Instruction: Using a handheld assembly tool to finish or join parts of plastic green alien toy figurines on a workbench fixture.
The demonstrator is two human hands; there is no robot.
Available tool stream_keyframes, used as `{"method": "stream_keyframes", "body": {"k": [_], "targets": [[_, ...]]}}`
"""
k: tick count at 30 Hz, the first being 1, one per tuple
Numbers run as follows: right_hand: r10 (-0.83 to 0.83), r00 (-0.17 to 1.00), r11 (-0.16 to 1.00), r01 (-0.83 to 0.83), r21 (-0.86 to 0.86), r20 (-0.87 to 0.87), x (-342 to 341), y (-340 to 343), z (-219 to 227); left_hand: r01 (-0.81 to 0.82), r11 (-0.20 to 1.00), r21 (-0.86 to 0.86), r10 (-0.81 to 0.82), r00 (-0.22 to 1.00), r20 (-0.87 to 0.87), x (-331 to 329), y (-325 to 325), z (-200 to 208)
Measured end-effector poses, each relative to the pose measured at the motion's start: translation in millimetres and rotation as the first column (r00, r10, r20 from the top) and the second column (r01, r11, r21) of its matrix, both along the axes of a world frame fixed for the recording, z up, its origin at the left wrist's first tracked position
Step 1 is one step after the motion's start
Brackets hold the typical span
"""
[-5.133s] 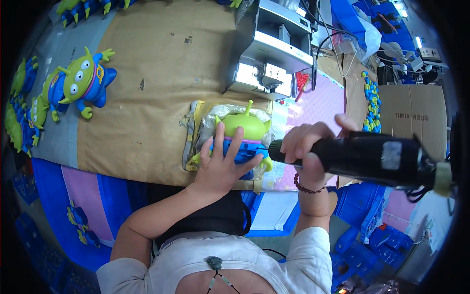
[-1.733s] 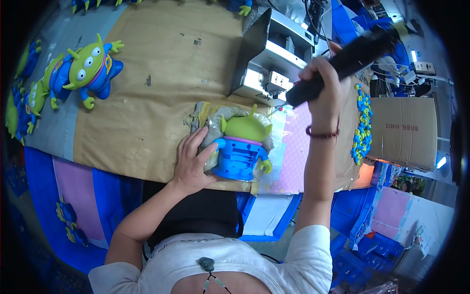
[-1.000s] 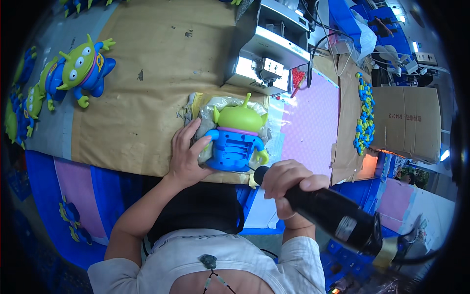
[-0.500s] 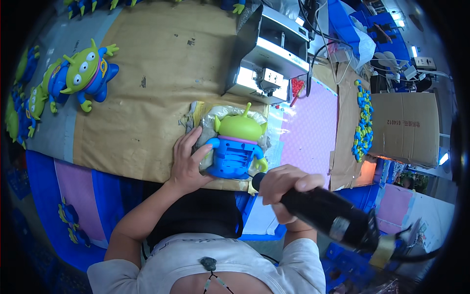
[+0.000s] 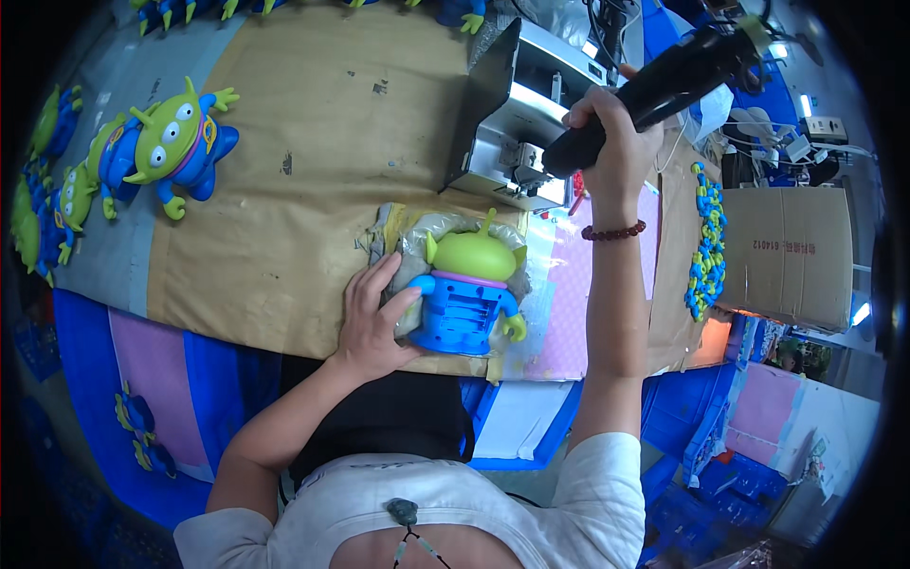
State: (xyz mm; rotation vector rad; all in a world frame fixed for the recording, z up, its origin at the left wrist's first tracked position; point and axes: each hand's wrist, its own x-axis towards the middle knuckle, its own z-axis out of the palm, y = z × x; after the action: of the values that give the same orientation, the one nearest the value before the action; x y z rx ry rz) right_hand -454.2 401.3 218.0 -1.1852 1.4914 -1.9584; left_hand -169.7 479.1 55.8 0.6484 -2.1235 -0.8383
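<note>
A green and blue three-eyed alien toy (image 5: pixel 462 313) lies face down on a plastic-wrapped pad (image 5: pixel 410 237), its blue back with a slotted compartment turned up. My left hand (image 5: pixel 373 318) holds it at its left side, thumb over the blue arm. My right hand (image 5: pixel 621 142) is wrapped round a black electric screwdriver (image 5: pixel 678 81). The screwdriver's tip end points down and left at the front of a metal screw feeder (image 5: pixel 531 109); whether the bit touches it, I cannot tell.
More alien toys (image 5: pixel 175 142) stand at the left and along the far edge. Small blue and green parts (image 5: pixel 706 242) lie in a row at the right, beside a cardboard box (image 5: pixel 787 256). Pink padding (image 5: pixel 616 256) covers the table right of the toy. Blue bins (image 5: pixel 237 408) sit below the table edge.
My right hand has swung the screwdriver up and away from the toy's lower right to the screw feeder. My left hand still holds the toy in place.
</note>
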Motion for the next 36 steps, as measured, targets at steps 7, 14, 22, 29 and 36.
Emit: {"method": "stream_keyframes", "body": {"k": [7, 14, 22, 29, 36], "targets": [[0.157, 0.973, 0.988, -0.156, -0.018, 0.171, 51, 61, 36, 0.001, 1.000, 0.028, -0.002, 0.999, 0.037, 3, 0, 0], [0.258, 0.963, 0.966, -0.256, -0.031, 0.080, 130, 136, 23, -0.024, 1.000, 0.005, 0.024, 1.000, -0.011, 4, -1, 1], [0.556, 0.822, 0.807, -0.569, -0.156, -0.123, 126, 146, -6, -0.029, 1.000, -0.007, 0.029, 0.999, -0.018, 4, -1, 0], [0.599, 0.767, 0.749, -0.639, -0.177, -0.231, 133, 134, -21, -0.030, 0.999, -0.041, 0.030, 1.000, -0.005, 4, -2, 2], [0.600, 0.760, 0.730, -0.648, -0.216, -0.251, 140, 128, -26, -0.029, 0.999, -0.030, 0.029, 1.000, 0.002, 7, -1, 6]]}}
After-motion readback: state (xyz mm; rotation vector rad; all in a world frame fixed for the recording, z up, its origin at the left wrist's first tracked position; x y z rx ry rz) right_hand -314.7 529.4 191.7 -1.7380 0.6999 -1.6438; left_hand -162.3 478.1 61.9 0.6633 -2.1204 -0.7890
